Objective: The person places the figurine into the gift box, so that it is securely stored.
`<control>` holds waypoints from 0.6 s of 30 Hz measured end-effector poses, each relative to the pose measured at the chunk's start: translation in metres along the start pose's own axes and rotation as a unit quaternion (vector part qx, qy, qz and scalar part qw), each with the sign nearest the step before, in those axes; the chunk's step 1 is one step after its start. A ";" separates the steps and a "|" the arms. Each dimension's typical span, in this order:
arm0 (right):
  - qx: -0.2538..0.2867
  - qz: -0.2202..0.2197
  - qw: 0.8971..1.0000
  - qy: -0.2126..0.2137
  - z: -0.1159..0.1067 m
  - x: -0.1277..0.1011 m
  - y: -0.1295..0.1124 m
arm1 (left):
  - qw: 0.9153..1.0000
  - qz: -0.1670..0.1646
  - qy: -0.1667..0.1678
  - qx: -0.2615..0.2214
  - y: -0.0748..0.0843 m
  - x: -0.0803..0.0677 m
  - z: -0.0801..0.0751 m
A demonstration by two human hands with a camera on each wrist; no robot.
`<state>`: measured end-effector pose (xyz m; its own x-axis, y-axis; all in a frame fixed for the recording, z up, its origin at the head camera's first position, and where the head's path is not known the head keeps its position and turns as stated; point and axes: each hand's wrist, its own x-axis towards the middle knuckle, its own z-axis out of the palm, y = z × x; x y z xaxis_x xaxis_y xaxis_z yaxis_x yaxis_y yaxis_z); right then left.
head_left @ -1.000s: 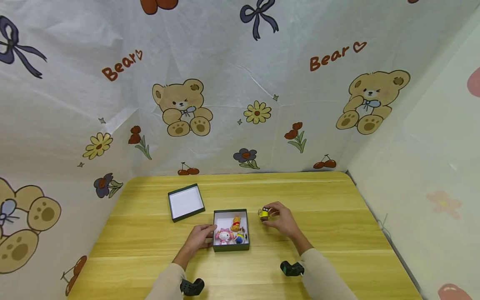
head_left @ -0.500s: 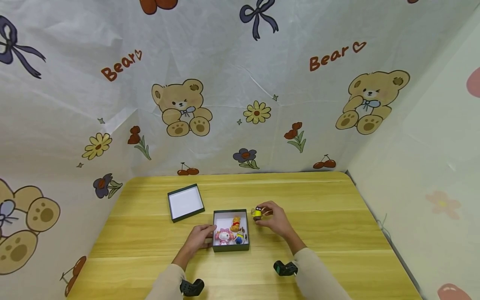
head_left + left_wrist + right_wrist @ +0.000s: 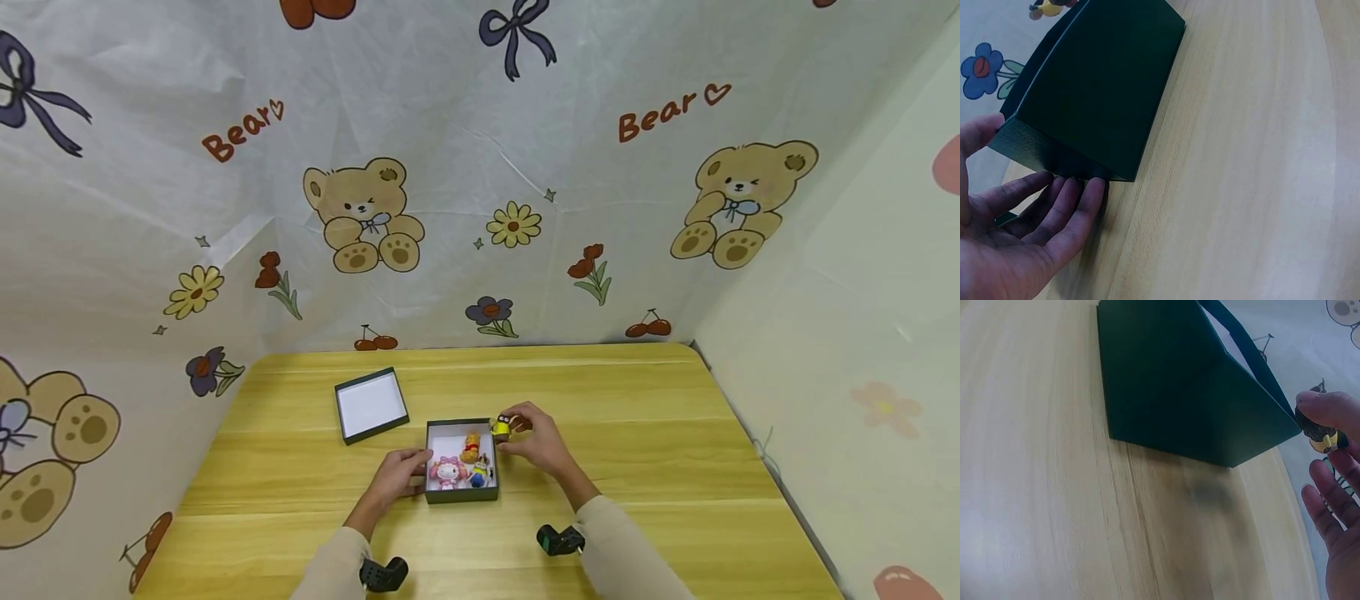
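Observation:
My left hand [image 3: 400,475] holds the left side of an open dark green box [image 3: 462,495], thumb at the rim and fingertips low on the wall in the left wrist view. My right hand [image 3: 538,440] pinches a small yellow and dark brown toy figurine [image 3: 502,428] at the box's right rim; in the right wrist view, thumb and fingers grip the figurine [image 3: 1317,428] just beyond the box corner. Inside the white-lined box lie a pink figurine with a bow [image 3: 448,472], an orange bear figurine in red [image 3: 471,447] and a blue figurine [image 3: 480,473].
Behind and left of the box lies the box lid [image 3: 371,406], its white inside facing up. A wooden table [image 3: 637,400] carries everything. Its back edge meets a white cloth [image 3: 450,125] printed with bears. Dark devices [image 3: 558,540] sit at both wrists.
The right hand has moved left with the yellow figurine, from apart on the right to the box's right rim. My left hand and the box have stayed in place.

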<state>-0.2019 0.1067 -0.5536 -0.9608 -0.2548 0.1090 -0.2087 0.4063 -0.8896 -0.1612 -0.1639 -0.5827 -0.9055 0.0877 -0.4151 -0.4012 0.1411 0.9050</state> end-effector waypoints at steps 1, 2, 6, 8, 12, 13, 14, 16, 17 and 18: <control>0.000 0.000 1.000 -0.001 0.001 0.000 -0.001 | 1.000 0.001 -0.001 0.000 0.000 0.000 0.000; -0.003 -0.001 1.000 -0.001 0.002 0.001 -0.001 | 1.000 0.001 -0.001 0.001 0.000 0.001 0.000; -0.017 0.000 1.000 -0.006 0.006 0.001 -0.004 | 1.000 -0.001 0.000 0.005 -0.001 0.002 0.000; -0.018 -0.006 1.000 -0.008 0.008 0.002 -0.005 | 1.000 -0.002 0.001 0.004 -0.001 0.002 0.000; -0.016 -0.018 1.000 -0.015 0.011 0.003 -0.008 | 1.000 -0.004 0.001 0.000 0.000 0.003 -0.001; -0.017 -0.019 1.000 -0.018 0.011 0.003 -0.009 | 1.000 -0.004 0.002 0.001 0.000 0.003 -0.001; -0.019 -0.021 0.999 -0.021 0.012 0.004 -0.010 | 1.000 -0.005 0.002 0.001 0.000 0.003 -0.001; -0.025 -0.021 0.999 -0.028 0.013 0.004 -0.013 | 1.000 -0.002 -0.003 0.005 -0.001 0.003 -0.001; -0.025 -0.018 0.999 -0.032 0.014 0.005 -0.014 | 1.000 -0.001 -0.004 0.007 -0.001 0.003 -0.001; -0.024 -0.015 0.999 -0.035 0.014 0.005 -0.016 | 1.000 0.000 -0.006 0.007 -0.002 0.003 -0.002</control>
<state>-0.2008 0.0866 -0.5455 -0.9390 -0.3283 0.1029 -0.2481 0.4389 -0.8636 -0.1636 -0.1654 -0.5854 -0.9034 0.1002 -0.4169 -0.3997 0.1555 0.9034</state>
